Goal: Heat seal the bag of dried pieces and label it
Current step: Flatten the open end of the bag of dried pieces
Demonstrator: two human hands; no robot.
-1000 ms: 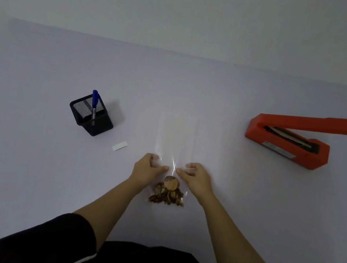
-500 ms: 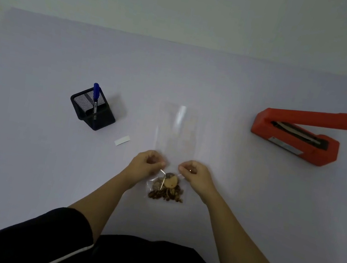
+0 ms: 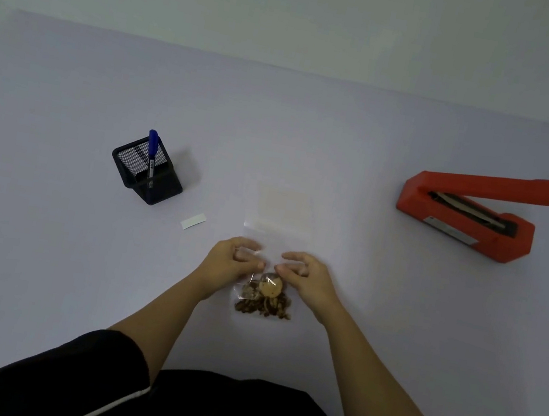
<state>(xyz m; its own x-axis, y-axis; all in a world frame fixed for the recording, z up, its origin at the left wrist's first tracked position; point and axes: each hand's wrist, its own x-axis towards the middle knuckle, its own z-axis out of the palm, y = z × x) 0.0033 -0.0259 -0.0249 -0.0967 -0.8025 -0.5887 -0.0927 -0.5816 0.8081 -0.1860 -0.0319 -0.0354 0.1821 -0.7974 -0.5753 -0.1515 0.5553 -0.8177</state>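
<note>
A clear plastic bag (image 3: 279, 225) lies flat on the table in front of me, its empty upper part stretching away. Brown dried pieces (image 3: 264, 300) sit bunched at its near end. My left hand (image 3: 230, 266) pinches the bag's left edge just above the pieces. My right hand (image 3: 305, 278) pinches the right edge at the same height. An orange heat sealer (image 3: 465, 210) stands at the right with its arm raised. A small white label (image 3: 194, 221) lies left of the bag.
A black mesh pen holder (image 3: 146, 170) with a blue marker (image 3: 151, 151) stands at the left, beyond the label. The table's far edge meets a pale wall.
The bag's upper part has settled flat on the table after standing slightly raised. Both hands stay at the bag's sides just above the pieces.
</note>
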